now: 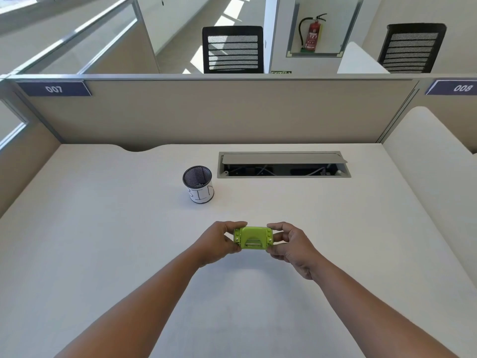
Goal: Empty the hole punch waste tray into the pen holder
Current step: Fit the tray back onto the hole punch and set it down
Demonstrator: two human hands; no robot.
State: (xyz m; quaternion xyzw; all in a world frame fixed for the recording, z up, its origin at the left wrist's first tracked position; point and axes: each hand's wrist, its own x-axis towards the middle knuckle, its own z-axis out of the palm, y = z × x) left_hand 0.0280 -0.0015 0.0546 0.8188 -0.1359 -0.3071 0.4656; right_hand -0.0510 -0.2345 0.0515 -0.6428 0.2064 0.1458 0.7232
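Observation:
A small lime-green hole punch (253, 238) is held between both hands just above the white desk (103, 228), near its middle. My left hand (219, 241) pinches its left end and my right hand (289, 244) pinches its right end. The waste tray is not visible as a separate part. A black mesh pen holder (198, 184), wrapped in white paper with "BIN" handwritten on it, stands upright farther back and to the left of the hands. Small scraps lie at its bottom.
An open cable hatch (284, 165) is set into the desk right of the pen holder. A beige partition (219, 112) closes off the back, and a white divider (426, 164) bounds the right side.

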